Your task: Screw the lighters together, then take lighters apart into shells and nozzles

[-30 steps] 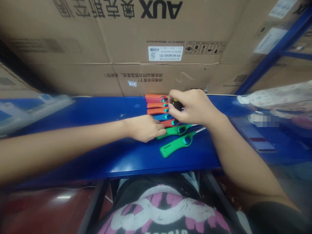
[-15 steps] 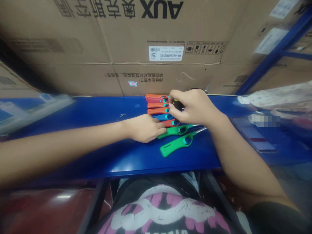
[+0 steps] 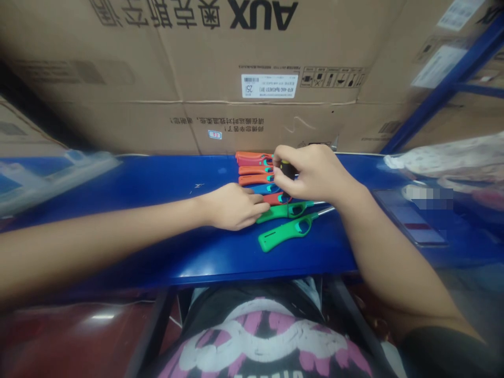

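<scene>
Several long-nosed gas lighters lie in a row on the blue tabletop. My left hand [image 3: 238,207] is closed, its fingers curled over the handle end of a red lighter [image 3: 277,199]. Beside those fingertips lies a green lighter [image 3: 285,210], with a second green lighter [image 3: 283,234] nearer me. My right hand [image 3: 311,170] pinches a stubby black-and-yellow handle [image 3: 289,168] above the lighters' trigger ends; its lower part is hidden. A blue lighter [image 3: 265,188] and orange lighters [image 3: 254,180] lie farther back, partly covered by my hands.
A large cardboard box [image 3: 189,79] stands upright along the back edge of the blue table [image 3: 220,257]. On the right are a phone [image 3: 413,220] and a pale patterned cloth [image 3: 449,157]. Clear plastic [image 3: 74,173] lies at the left, and a blue metal post [image 3: 437,86] slants at the right.
Both hands keep nearly the same places and grips. Only a very slight shift of the whole view shows.
</scene>
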Motion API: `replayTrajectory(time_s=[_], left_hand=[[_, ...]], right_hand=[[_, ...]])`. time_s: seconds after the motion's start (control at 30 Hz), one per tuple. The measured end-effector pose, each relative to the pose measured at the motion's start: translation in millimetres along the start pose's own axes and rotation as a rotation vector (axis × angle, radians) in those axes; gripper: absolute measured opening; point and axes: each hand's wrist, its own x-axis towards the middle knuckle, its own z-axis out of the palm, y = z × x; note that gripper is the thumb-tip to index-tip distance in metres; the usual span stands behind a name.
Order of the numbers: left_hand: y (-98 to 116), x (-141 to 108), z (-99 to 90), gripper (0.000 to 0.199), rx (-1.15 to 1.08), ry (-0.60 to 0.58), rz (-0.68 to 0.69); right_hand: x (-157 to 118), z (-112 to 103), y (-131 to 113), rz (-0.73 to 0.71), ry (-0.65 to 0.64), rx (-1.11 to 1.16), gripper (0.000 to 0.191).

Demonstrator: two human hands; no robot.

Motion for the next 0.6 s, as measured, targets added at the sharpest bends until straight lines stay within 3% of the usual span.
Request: replayTrajectory(time_s=[0.13,0.27,0.43,0.6], left_hand=[[-0.5,2.8,3.3,0.023,-0.020,-0.032,0.033],[1.3,6.9,0.6,0.031,-0.056,-0.088,-0.034],[-8.5,0.9,-20.0,0.029,-0.153,-0.105,-0.266],[-45.7,-34.5,-29.7,0.019,-0.285,-0.189,-0.476]], right_hand=[[0.1,0.5,0.0,-0.001,0.000,-0.015,0.018],[-0.1,1.5,0.3,-0.010,0.010,-0.011,0.017],[-0.9,-2.6,0.5,0.008,0.071,0.071,0.013],[-2.3,-11.2,-6.9,-0.012,0.112,0.369,0.005]])
